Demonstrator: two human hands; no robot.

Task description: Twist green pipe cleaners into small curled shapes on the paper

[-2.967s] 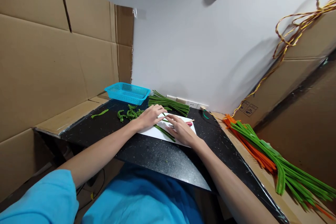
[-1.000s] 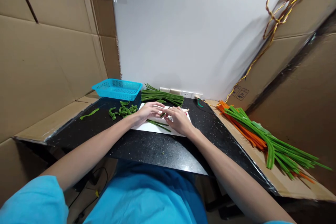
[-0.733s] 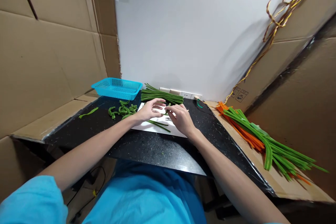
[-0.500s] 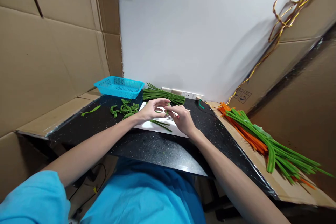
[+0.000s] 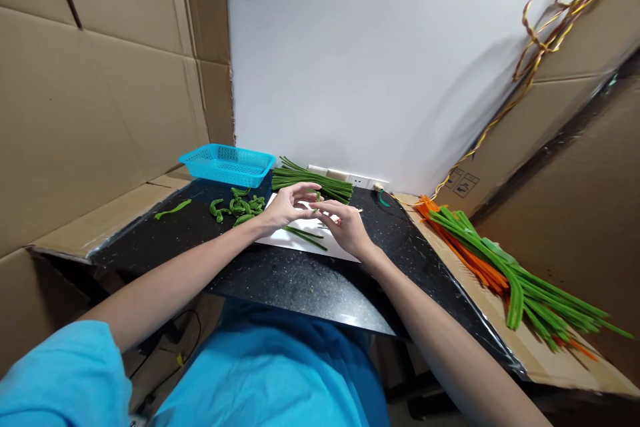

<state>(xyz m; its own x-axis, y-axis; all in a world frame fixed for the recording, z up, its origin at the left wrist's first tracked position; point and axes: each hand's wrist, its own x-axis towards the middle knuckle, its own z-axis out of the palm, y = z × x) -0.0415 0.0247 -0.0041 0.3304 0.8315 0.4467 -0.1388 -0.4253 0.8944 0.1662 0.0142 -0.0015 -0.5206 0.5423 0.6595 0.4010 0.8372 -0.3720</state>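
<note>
Over a white board (image 5: 280, 239), my left hand (image 5: 287, 205) and my right hand (image 5: 345, 223) meet, both closed at the fingertips on one short green pipe cleaner (image 5: 319, 197). Most of that piece is hidden by the fingers. Two straight green pipe cleaners (image 5: 307, 237) lie on the board below the hands. Left of my left hand is a pile of twisted green pipe cleaner pieces (image 5: 245, 205). Behind the hands rests a bundle of dark green pipe cleaners (image 5: 313, 180). Something small with red on it, partly covered, lies by my right hand.
A blue plastic basket (image 5: 227, 163) stands at the back left of the black table (image 5: 300, 287). A light green strip (image 5: 173, 209) lies on the left. Orange pipe cleaners (image 5: 467, 253) and bright green ones (image 5: 530, 280) lie on cardboard at right. Power sockets (image 5: 357, 181) line the wall.
The fingers of both hands have shifted slightly around the short green pipe cleaner, and less of it shows now. The things on the table have stayed in place.
</note>
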